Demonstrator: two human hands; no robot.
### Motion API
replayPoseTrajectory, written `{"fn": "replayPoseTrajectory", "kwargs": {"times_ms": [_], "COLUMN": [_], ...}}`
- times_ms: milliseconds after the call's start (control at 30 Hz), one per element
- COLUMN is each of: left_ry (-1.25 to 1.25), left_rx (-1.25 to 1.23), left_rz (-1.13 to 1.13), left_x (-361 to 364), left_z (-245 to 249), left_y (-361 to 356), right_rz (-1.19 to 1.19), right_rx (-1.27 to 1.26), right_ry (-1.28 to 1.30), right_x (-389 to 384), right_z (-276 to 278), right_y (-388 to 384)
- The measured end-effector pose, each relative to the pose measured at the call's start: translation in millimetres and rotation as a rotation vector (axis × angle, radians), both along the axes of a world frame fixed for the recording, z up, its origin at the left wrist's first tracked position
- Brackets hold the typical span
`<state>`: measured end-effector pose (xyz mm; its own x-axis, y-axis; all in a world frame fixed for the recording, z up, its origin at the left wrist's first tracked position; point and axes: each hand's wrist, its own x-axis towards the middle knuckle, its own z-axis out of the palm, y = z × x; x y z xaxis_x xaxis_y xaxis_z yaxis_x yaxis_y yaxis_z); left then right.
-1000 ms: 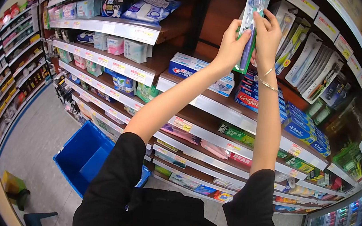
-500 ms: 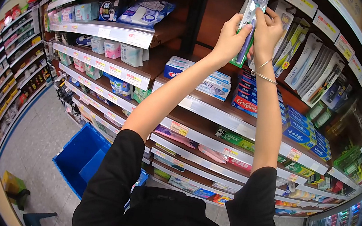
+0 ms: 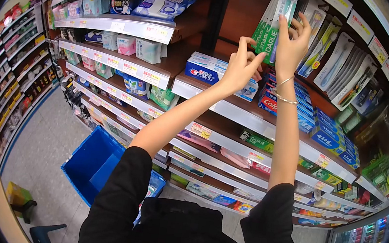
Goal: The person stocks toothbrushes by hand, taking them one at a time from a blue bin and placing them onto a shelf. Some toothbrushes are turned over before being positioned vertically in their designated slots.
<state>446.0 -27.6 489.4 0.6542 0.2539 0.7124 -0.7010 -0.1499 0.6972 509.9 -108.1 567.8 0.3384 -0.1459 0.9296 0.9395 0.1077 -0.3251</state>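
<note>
A row of green Darlie toothbrush packs (image 3: 272, 27) hangs on a peg at the top of the shelf unit. My right hand (image 3: 291, 42) is raised against the front pack, fingers spread and touching it. My left hand (image 3: 241, 68) is just below and left of the packs, fingers loosely curled, holding nothing. Two thin bracelets (image 3: 283, 88) circle my right wrist.
More toothbrush packs (image 3: 340, 66) hang to the right. Toothpaste boxes (image 3: 210, 70) fill the shelf below, with Colgate boxes (image 3: 273, 104) beside them. A blue crate (image 3: 98, 166) stands on the floor by the shelves. Another shelf row runs along the left of the aisle.
My left hand has let go of the toothbrush pack and dropped down and left. The pack now hangs with the others, with my right hand still against it.
</note>
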Motion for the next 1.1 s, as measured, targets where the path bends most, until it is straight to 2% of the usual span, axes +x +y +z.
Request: {"fn": "replayPoseTrajectory", "kwargs": {"times_ms": [100,167,200,300,367,433,500,567,633,700,800,833,900,967,1100], "left_ry": [0.056,0.112,0.147,0.106,0.175,0.304,0.469,0.564,0.760,1.011,1.353,1.398,1.472,1.499,1.751], "left_rx": [-0.012,-0.036,-0.083,-0.163,-0.207,-0.224,-0.324,-0.327,-0.337,-0.279,-0.236,-0.261,-0.144,-0.160,-0.407], "left_rz": [-0.032,-0.026,-0.071,-0.124,-0.064,0.029,0.139,0.345,0.529,0.687,0.790,0.793,0.857,0.936,0.927], "left_x": [-11.7,-20.8,-29.6,-58.7,-94.9,-135.3,-172.9,-214.2,-258.7,-303.0,-353.2,-363.5,-374.9,-383.1,-382.1], "left_z": [-17.4,-32.6,-40.3,-80.6,-114.0,-160.3,-227.5,-300.3,-369.9,-439.7,-510.9,-524.8,-559.1,-608.4,-688.1], "left_y": [0.1,0.8,0.5,1.2,0.5,5.3,10.7,18.5,24.5,33.8,42.5,44.6,53.2,63.0,84.0], "right_rz": [-0.044,-0.274,-0.303,-0.237,-0.113,-0.004,0.177,0.284,0.421,0.474,0.542,0.561,0.593,0.555,0.434], "right_rx": [-0.025,-0.084,-0.105,-0.126,-0.112,-0.175,-0.278,-0.500,-0.626,-0.763,-1.010,-1.112,-1.163,-1.317,-1.316], "right_ry": [-0.016,-0.164,-0.196,-0.161,-0.152,-0.080,0.028,0.262,0.594,0.731,0.666,0.595,0.628,0.409,0.305], "right_x": [-18.5,-30.5,-44.0,-90.2,-115.2,-143.7,-170.7,-200.7,-232.1,-263.1,-301.1,-315.3,-332.8,-342.5,-350.9], "right_z": [-20.1,-38.9,-47.4,-84.5,-127.5,-186.3,-251.7,-314.5,-388.5,-463.5,-525.9,-542.8,-574.5,-592.1,-614.8], "right_y": [-3.0,-5.6,-8.6,-10.8,-6.2,-3.9,4.3,15.9,28.0,32.1,36.4,35.5,41.1,41.0,43.9]}}
